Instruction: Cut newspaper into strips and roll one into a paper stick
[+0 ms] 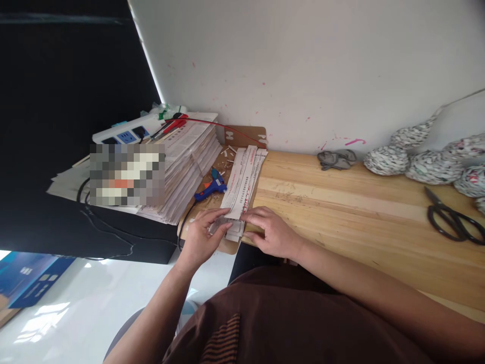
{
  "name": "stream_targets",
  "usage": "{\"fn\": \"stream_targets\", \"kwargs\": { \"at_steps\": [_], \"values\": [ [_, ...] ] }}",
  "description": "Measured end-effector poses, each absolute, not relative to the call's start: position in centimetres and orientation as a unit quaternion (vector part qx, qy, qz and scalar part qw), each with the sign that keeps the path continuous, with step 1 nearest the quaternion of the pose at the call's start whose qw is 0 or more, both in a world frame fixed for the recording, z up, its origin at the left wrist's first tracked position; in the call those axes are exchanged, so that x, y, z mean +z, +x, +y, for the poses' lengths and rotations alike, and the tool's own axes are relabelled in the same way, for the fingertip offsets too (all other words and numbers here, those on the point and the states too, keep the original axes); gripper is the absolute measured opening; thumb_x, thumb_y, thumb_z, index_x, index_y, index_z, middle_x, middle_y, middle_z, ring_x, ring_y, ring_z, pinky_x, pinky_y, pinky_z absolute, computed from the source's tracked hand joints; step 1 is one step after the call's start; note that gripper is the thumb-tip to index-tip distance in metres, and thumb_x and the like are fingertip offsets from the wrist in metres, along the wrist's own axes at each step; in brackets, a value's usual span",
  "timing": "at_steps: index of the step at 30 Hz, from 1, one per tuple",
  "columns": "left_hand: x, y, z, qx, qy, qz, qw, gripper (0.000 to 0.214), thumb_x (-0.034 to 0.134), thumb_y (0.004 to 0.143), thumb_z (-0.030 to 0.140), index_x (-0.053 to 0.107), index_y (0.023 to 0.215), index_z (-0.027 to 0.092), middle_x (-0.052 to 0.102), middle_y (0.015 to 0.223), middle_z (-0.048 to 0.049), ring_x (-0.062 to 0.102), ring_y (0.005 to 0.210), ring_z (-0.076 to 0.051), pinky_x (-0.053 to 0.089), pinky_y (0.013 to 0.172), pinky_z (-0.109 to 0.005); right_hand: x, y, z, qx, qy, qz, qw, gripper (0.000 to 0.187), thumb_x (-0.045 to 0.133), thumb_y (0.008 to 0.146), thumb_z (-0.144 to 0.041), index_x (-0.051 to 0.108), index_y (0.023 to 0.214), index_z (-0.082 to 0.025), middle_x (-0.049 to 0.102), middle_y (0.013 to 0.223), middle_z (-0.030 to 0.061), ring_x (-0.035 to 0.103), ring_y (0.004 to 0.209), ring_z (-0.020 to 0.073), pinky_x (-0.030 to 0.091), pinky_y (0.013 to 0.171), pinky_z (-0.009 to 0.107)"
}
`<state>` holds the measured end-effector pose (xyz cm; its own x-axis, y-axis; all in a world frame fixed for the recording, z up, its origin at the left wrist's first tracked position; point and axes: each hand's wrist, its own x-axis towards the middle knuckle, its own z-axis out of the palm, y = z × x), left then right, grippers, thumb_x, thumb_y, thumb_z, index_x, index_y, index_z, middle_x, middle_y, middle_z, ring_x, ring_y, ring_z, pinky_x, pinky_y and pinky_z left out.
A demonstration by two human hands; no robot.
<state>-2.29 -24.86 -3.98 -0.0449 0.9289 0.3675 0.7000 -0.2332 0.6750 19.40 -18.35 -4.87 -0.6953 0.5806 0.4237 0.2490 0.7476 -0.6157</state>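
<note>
A pile of long newspaper strips (242, 187) lies on a cardboard sheet at the table's left end. At the near end of the pile, my left hand (202, 235) rests its fingertips on the left edge, thumb and forefinger apart. My right hand (275, 233) touches the right edge from the other side, its thumb also apart from the stretched forefinger. Between the fingertips, the top strip's near end sits over other paper pieces (235, 233). A blue glue gun (210, 188) lies just left of the strips, its cord running toward me.
Left of the cardboard (246, 134) stands a tall stack of newspapers (197, 156), with a power strip (127, 135) and a blurred-out patch on top. Black scissors (450, 217) lie on the wooden table (341, 202) at right. Woven paper pieces (435, 169) and grey cloth (336, 159) sit along the wall.
</note>
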Motion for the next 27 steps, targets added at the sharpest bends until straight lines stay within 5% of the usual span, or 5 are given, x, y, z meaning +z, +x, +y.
{"fn": "stream_targets", "kwargs": {
  "at_steps": [6, 11, 14, 19, 27],
  "values": [
    [-3.6, -1.4, -24.6, 0.445, 0.653, 0.591, 0.16, 0.016, 0.062, 0.086, 0.027, 0.074, 0.096, 0.025, 0.073, 0.097, -0.0043, 0.064, 0.097, -0.02, 0.05, 0.089, -0.035, -3.1, 18.4, -17.8, 0.515, -0.363, -0.721, 0.288, 0.037, 0.06, 0.085, -0.053, 0.073, 0.087, -0.018, 0.069, 0.083, 0.0059, 0.062, 0.075, 0.0164, 0.049, 0.07, 0.03],
    [-3.4, -0.1, -24.9, 0.448, 0.685, 0.533, 0.213, 0.016, 0.062, 0.087, 0.025, 0.075, 0.095, 0.027, 0.074, 0.094, -0.0043, 0.065, 0.095, -0.02, 0.05, 0.089, -0.036, -2.2, 18.0, -16.1, 0.708, -0.449, -0.478, 0.262, 0.042, 0.069, 0.075, -0.056, 0.062, 0.066, -0.016, 0.059, 0.059, 0.0005, 0.046, 0.045, 0.008, 0.024, 0.038, 0.021],
    [-3.4, 0.5, -24.8, 0.45, 0.604, 0.541, 0.375, 0.023, 0.062, 0.087, 0.033, 0.071, 0.106, 0.024, 0.073, 0.1, -0.0066, 0.067, 0.094, -0.021, 0.054, 0.08, -0.035, -2.3, 18.6, -15.5, 0.694, -0.466, -0.469, 0.285, 0.033, 0.079, 0.066, -0.044, 0.062, 0.067, -0.016, 0.055, 0.051, -0.0027, 0.041, 0.041, 0.0072, 0.023, 0.038, 0.021],
    [-2.5, 1.6, -23.0, 0.435, 0.384, 0.501, 0.642, 0.051, 0.065, 0.085, 0.041, 0.055, 0.129, 0.018, 0.068, 0.116, -0.0147, 0.069, 0.093, -0.021, 0.056, 0.077, -0.033, -2.9, 20.2, -15.5, 0.658, -0.476, -0.49, 0.317, 0.034, 0.084, 0.058, -0.042, 0.066, 0.068, -0.015, 0.062, 0.059, 0.0004, 0.05, 0.051, 0.0101, 0.038, 0.047, 0.023],
    [-2.7, 4.6, -15.8, 0.515, 0.296, 0.456, 0.663, 0.036, 0.081, 0.068, 0.018, 0.064, 0.099, 0.013, 0.073, 0.089, -0.0079, 0.068, 0.073, -0.016, 0.056, 0.071, -0.028, -3.7, 22.2, -17.0, 0.533, -0.485, -0.635, 0.28, 0.037, 0.076, 0.068, -0.048, 0.058, 0.058, -0.017, 0.056, 0.055, -0.003, 0.046, 0.051, 0.009, 0.033, 0.048, 0.021]
  ]
}}
